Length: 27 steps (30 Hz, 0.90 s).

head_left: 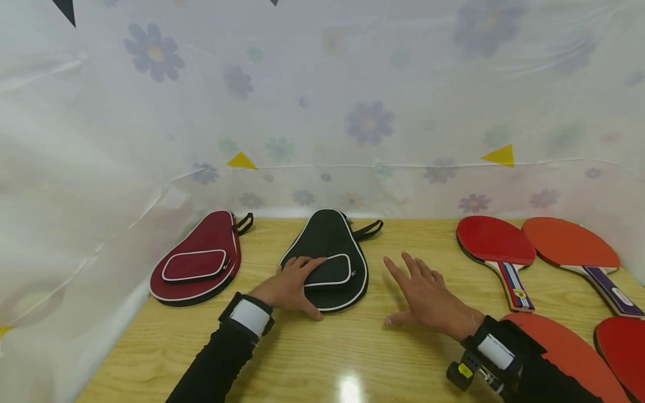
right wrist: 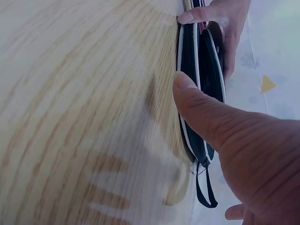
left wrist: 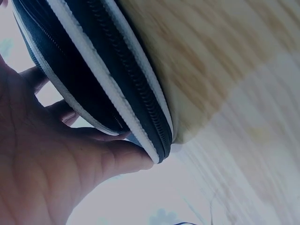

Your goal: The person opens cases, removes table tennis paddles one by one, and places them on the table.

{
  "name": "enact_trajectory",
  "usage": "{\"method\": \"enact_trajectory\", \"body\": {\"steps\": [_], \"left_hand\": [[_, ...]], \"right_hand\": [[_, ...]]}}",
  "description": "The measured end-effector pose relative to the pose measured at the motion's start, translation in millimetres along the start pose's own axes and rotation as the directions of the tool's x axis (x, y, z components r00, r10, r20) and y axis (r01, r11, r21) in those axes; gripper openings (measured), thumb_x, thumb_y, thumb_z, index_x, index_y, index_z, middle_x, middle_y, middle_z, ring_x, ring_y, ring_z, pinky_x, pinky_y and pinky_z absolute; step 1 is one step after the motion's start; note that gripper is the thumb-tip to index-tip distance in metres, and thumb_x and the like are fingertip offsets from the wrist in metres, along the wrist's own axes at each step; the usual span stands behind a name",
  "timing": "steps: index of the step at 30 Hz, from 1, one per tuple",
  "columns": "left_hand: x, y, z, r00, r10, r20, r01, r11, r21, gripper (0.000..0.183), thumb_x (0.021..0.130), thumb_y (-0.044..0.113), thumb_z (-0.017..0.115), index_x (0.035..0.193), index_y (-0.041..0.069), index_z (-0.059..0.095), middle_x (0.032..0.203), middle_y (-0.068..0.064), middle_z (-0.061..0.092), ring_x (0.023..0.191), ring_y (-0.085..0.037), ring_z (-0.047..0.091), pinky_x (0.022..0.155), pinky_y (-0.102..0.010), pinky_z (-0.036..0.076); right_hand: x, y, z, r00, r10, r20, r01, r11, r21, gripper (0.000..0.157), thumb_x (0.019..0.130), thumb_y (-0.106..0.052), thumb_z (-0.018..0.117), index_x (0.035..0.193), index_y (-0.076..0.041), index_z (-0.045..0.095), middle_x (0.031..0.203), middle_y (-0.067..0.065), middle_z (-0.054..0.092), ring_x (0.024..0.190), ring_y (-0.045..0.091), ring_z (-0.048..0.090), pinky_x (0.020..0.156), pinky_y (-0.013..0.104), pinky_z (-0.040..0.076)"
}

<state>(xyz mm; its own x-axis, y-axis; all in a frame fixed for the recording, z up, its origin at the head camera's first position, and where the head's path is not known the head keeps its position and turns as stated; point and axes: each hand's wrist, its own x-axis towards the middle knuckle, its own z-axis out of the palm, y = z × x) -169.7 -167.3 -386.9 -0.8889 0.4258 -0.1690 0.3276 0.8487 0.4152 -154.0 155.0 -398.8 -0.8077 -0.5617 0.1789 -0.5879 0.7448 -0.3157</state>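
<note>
A black table tennis paddle case (head_left: 327, 240) with white piping and a small front pocket lies at the middle of the table, its wrist strap (head_left: 370, 229) toward the back right. My left hand (head_left: 292, 282) rests over its lower left part with fingers spread toward the pocket. In the left wrist view, the thumb (left wrist: 126, 159) reaches the piped edge beside the zipper. Held apart from the case on its right, my right hand (head_left: 425, 299) has spread fingers and nothing in its grasp. A wine-red paddle case (head_left: 199, 246) lies to the left.
Two red-faced paddles (head_left: 496, 240) (head_left: 569, 240) lie at the back right of the wooden table (head_left: 312, 364). Two more paddles (head_left: 569, 347) (head_left: 625, 347) lie in front of them, partly cut off or behind the right sleeve. A floral sheet (head_left: 312, 101) hangs behind the table.
</note>
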Motion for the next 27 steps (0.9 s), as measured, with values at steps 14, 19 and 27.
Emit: {"method": "enact_trajectory", "body": {"steps": [14,19,27], "left_hand": [[-1.5,-6.3,0.5,1.0,-0.003,-0.011,0.003,1.0,0.0,0.113,0.066,0.045,0.093,0.158,0.025,0.031,0.153,-0.018,0.037,0.144,-0.045,0.027,0.11,-0.074,0.02],[-4.2,-11.7,-1.1,1.0,0.017,-0.022,-0.018,1.0,-0.014,0.113,0.066,0.044,0.093,0.158,0.022,0.032,0.152,-0.019,0.038,0.143,-0.046,0.028,0.108,-0.075,0.02],[-8.3,-20.6,-2.7,0.999,0.031,-0.038,-0.031,0.999,-0.012,0.114,0.065,0.045,0.093,0.158,0.021,0.032,0.15,-0.019,0.039,0.142,-0.045,0.031,0.107,-0.076,0.021]], "right_hand": [[0,1,1.8,1.0,-0.006,-0.013,0.006,1.0,-0.016,0.112,0.07,-0.054,0.088,0.156,-0.006,0.033,0.152,0.036,0.03,0.131,0.062,0.038,0.096,0.078,0.032],[0,1,3.0,1.0,-0.008,-0.013,0.007,1.0,-0.015,0.112,0.071,-0.053,0.087,0.155,-0.006,0.033,0.153,0.036,0.03,0.131,0.062,0.038,0.096,0.077,0.033],[-1,2,2.3,1.0,-0.007,-0.01,0.007,1.0,-0.011,0.111,0.072,-0.053,0.087,0.156,-0.005,0.032,0.153,0.036,0.029,0.133,0.062,0.036,0.096,0.077,0.032]]}}
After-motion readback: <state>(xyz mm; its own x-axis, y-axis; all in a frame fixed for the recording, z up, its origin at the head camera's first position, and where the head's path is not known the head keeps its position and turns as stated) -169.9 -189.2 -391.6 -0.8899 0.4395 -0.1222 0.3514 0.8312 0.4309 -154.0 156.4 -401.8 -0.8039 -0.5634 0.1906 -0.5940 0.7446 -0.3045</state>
